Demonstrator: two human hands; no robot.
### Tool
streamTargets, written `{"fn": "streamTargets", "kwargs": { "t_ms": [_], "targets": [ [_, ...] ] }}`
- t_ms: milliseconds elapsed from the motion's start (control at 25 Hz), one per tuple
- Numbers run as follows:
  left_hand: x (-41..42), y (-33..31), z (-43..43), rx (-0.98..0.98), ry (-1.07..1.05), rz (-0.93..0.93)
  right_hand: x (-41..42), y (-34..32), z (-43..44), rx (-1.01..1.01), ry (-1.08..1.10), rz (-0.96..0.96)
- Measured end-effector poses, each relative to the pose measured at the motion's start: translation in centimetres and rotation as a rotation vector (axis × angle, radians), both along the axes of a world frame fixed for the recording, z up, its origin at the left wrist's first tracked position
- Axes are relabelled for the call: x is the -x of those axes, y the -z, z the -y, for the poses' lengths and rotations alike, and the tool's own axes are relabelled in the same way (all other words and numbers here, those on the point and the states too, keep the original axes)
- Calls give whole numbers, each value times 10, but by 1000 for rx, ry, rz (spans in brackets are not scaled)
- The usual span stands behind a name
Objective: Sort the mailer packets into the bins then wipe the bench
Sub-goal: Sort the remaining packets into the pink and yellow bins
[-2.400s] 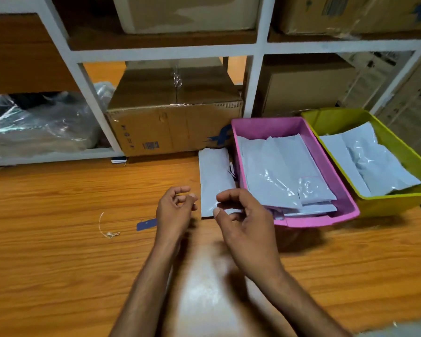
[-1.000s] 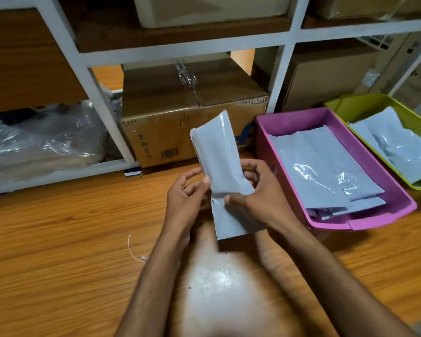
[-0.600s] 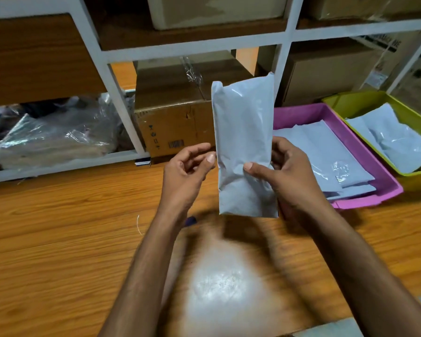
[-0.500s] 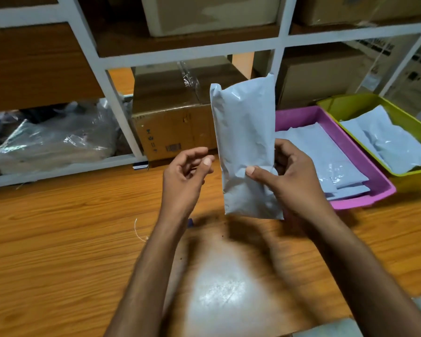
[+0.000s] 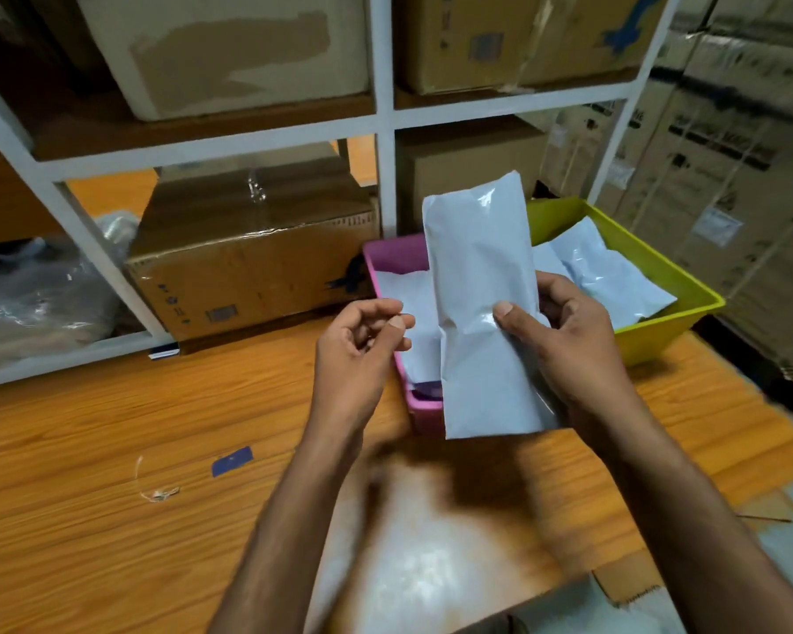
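Right hand [image 5: 564,340] alone now holds the packet [image 5: 481,308] over the pink bin [image 5: 388,256]; left hand [image 5: 358,354], released, curls loosely.

A taped cardboard box [image 5: 253,263] sits on the lowest shelf of a white rack [image 5: 383,116], with clear plastic wrapping [image 5: 42,295] bundled to its left. More cartons fill the upper shelves. A blue tape scrap [image 5: 232,460] and a thin string [image 5: 150,485] lie nearby.
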State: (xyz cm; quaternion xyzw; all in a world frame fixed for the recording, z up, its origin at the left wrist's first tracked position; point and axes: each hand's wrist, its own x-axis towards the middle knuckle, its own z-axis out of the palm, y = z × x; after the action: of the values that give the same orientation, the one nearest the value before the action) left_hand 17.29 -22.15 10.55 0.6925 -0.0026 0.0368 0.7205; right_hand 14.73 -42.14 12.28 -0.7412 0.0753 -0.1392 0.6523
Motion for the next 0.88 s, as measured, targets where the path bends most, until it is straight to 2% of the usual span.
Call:
{"fn": "streamTargets", "kwargs": {
  "t_ms": [120, 280, 440, 600, 680, 800, 880],
  "targets": [
    [-3, 0, 55, -10, 9, -25, -12, -3, 63, 33, 44, -12],
    [-18, 7, 120, -36, -8, -21, -52, -6, 138, -38, 103, -73],
    [-38, 14, 169, -104, -41, -28, -102, 0, 185, 24, 89, -169],
    [-52, 21, 187, -137, -83, -42, -128, 3, 204, 43, 30, -218],
    [-57, 26, 184, -127, -137, -59, -134, 3, 203, -11, 19, -238],
    [-60, 35, 169, -95, -289, -86, -136, 6, 184, -34, -67, -263],
    [-65, 40, 153, -62, -410, -106, -138, 13, 160, 49, -157, -257]
  ]
}}
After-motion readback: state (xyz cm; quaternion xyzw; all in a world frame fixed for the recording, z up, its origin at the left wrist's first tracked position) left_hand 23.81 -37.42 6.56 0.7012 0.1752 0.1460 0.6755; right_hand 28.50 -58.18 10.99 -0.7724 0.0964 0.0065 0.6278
